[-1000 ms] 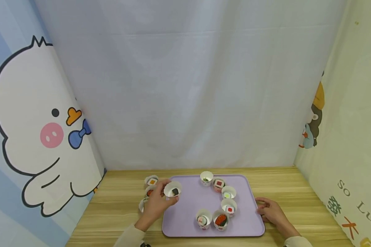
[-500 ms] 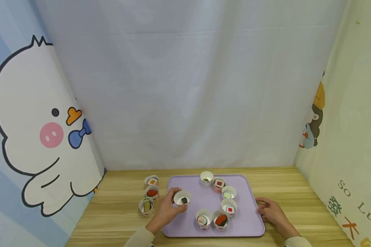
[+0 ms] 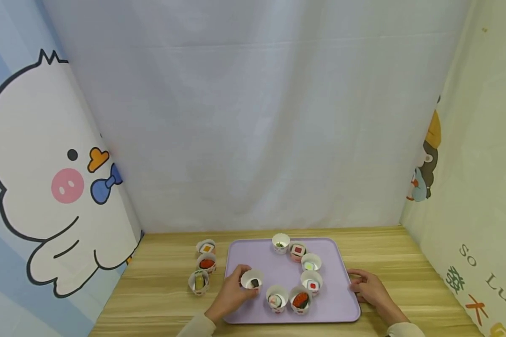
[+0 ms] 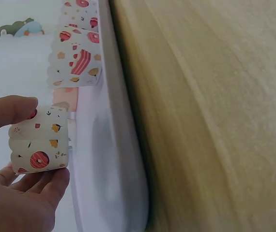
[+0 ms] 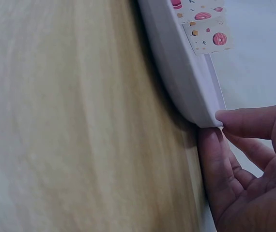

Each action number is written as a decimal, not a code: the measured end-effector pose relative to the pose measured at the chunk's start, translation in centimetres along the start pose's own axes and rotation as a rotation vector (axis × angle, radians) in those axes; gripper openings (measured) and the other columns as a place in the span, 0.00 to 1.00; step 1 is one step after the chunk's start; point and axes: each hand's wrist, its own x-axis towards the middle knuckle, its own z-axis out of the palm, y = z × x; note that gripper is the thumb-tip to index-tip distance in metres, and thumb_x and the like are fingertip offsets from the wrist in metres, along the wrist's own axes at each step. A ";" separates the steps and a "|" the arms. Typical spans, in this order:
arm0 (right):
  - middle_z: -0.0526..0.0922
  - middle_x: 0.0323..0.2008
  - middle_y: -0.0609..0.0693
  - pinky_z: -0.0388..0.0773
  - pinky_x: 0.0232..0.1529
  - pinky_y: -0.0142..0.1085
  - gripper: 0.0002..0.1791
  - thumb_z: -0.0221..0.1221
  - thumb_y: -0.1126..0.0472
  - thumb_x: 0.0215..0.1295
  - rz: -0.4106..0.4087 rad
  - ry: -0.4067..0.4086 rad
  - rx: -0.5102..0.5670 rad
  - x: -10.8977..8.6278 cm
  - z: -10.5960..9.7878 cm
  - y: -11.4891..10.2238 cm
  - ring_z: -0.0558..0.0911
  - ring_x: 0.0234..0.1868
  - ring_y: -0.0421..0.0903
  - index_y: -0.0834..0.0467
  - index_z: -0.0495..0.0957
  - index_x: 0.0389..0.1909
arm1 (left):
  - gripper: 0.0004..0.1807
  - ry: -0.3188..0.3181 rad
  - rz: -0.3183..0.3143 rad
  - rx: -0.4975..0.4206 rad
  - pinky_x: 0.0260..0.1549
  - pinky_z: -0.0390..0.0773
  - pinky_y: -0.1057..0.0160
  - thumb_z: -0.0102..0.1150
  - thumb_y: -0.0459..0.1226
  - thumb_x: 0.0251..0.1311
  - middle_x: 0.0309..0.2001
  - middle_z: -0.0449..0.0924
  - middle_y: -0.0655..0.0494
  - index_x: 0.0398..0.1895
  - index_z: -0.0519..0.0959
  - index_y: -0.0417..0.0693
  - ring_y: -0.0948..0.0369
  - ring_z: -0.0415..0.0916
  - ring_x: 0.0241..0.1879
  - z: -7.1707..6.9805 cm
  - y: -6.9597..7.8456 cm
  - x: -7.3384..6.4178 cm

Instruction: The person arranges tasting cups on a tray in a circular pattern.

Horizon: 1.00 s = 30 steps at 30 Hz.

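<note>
In the head view my left hand grips a paper baking cup over the left part of the lavender tray. A small dark-and-white piece sits inside that cup. The left wrist view shows the thumb on one side of the donut-printed cup and the fingers on the other; whether its base touches the tray cannot be told. My right hand pinches the tray's right rim, the thumb on top in the right wrist view. Near the held cup stand one with a pale pink-and-white piece and one with orange-red roe sushi.
Along the tray's right and back stand cups with a red-centred square, a yellow-green piece, a dark-red square and green bits. Left of the tray, three filled cups stand on the wooden table.
My left hand has carried its cup rightward and down, from the tray's left edge to beside the front cups. My right hand has stayed at the rim.
</note>
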 end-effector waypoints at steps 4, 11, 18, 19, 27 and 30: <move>0.80 0.31 0.52 0.81 0.28 0.39 0.31 0.61 0.74 0.52 -0.002 0.008 -0.004 0.1 0.0 0.2 0.80 0.30 0.43 0.69 0.71 0.61 | 0.30 -0.011 -0.015 0.008 0.43 0.75 0.62 0.74 0.38 0.48 0.49 0.81 0.48 0.54 0.71 0.42 0.57 0.76 0.47 0.5 -0.7 0.1; 0.80 0.30 0.50 0.81 0.27 0.39 0.31 0.61 0.74 0.52 -0.008 0.010 -0.008 0.0 0.1 0.2 0.80 0.29 0.43 0.69 0.72 0.61 | 0.31 -0.006 -0.014 0.032 0.41 0.74 0.64 0.75 0.39 0.47 0.49 0.81 0.48 0.54 0.71 0.42 0.60 0.76 0.44 1.2 -1.2 0.2; 0.80 0.30 0.50 0.81 0.28 0.39 0.31 0.61 0.74 0.52 -0.007 0.006 -0.005 0.0 0.0 0.1 0.80 0.30 0.43 0.69 0.71 0.61 | 0.32 -0.015 -0.025 0.051 0.42 0.75 0.61 0.75 0.39 0.47 0.50 0.81 0.46 0.55 0.70 0.41 0.56 0.77 0.46 1.6 -1.2 0.2; 0.80 0.30 0.50 0.81 0.28 0.39 0.31 0.61 0.74 0.52 -0.008 0.006 -0.003 0.0 0.0 0.1 0.80 0.30 0.43 0.69 0.71 0.61 | 0.33 -0.017 -0.027 0.054 0.42 0.75 0.62 0.75 0.39 0.47 0.49 0.81 0.46 0.55 0.70 0.40 0.57 0.77 0.46 1.6 -1.3 0.2; 0.80 0.30 0.52 0.81 0.27 0.39 0.31 0.61 0.74 0.52 -0.010 0.004 0.009 0.2 0.1 0.4 0.80 0.29 0.42 0.69 0.71 0.61 | 0.34 -0.011 0.000 0.065 0.42 0.75 0.63 0.74 0.38 0.45 0.48 0.81 0.48 0.56 0.71 0.40 0.58 0.77 0.45 2.1 -1.5 0.3; 0.80 0.30 0.52 0.81 0.27 0.38 0.30 0.61 0.74 0.53 -0.006 0.003 0.002 0.1 0.1 0.3 0.79 0.30 0.42 0.69 0.71 0.61 | 0.33 -0.015 0.000 0.057 0.44 0.75 0.61 0.75 0.38 0.45 0.49 0.81 0.49 0.56 0.71 0.41 0.57 0.77 0.47 2.1 -1.3 0.2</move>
